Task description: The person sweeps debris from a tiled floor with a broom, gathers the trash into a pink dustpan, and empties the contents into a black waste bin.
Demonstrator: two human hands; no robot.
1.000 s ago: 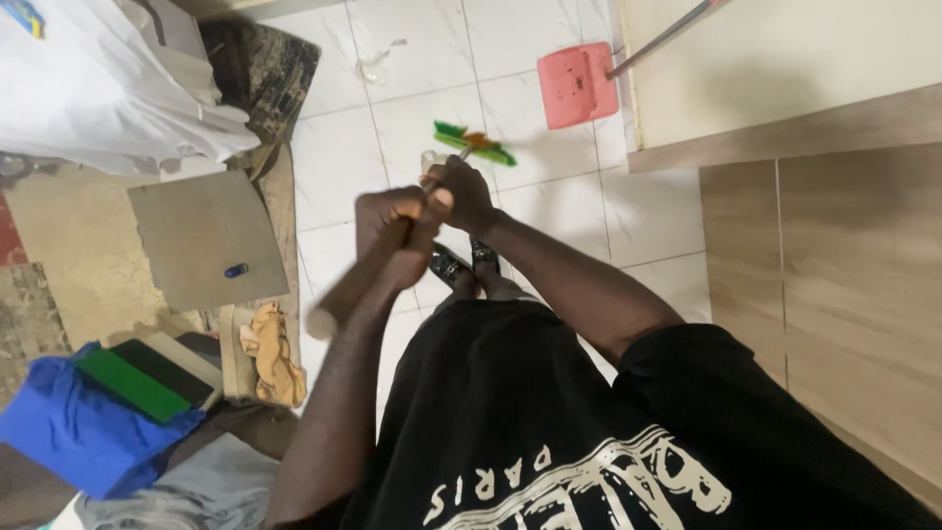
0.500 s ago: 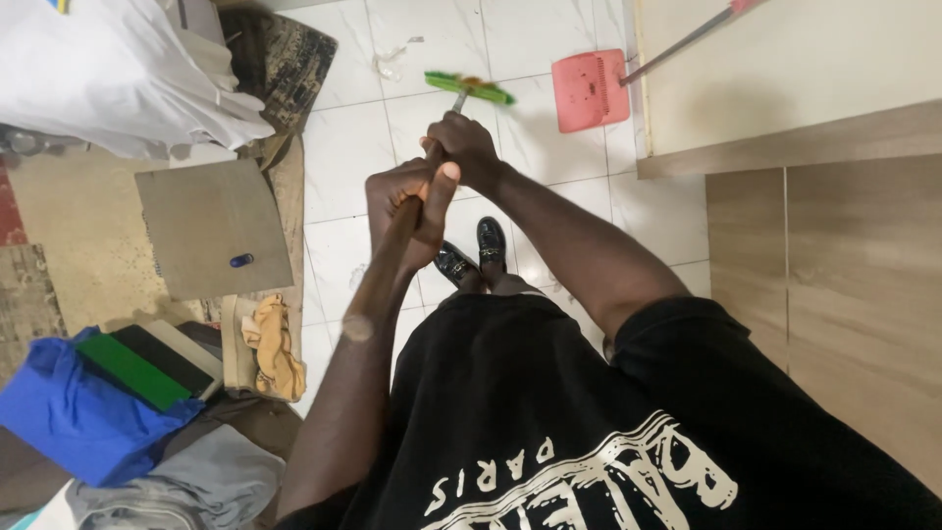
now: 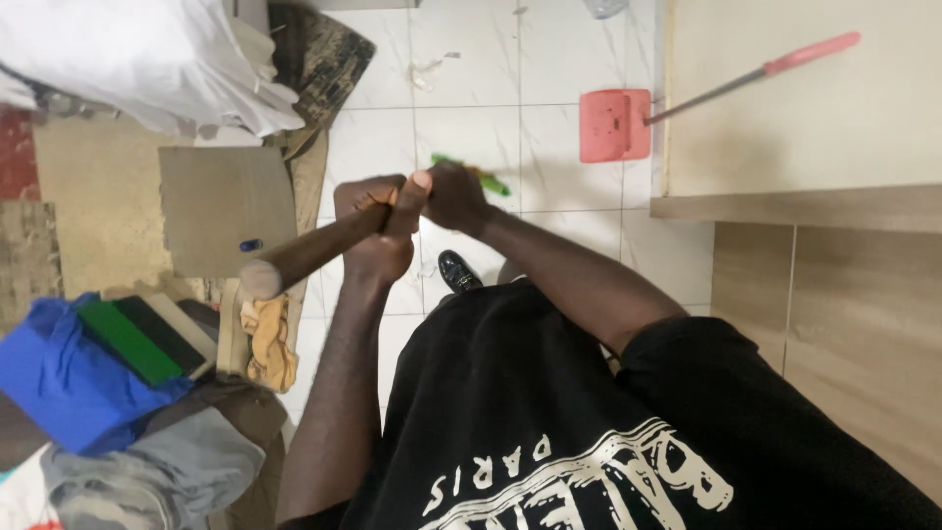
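Note:
Both hands grip a wooden broom handle over the white tiled floor. My left hand is wrapped round the handle nearer its blunt top end, which points left. My right hand holds the handle farther down, just above the green broom head, which is mostly hidden behind that hand. A black shoe shows on the tiles beneath my arms.
A pink dustpan with a long handle leans at the cream wall on the right. Cardboard sheets, a white cloth pile, a blue cloth, a tan rag and a dark mat crowd the left side.
The broom head has been drawn back toward me across the tiles, and the handle's top end has swung out to the left. The view has shifted slightly.

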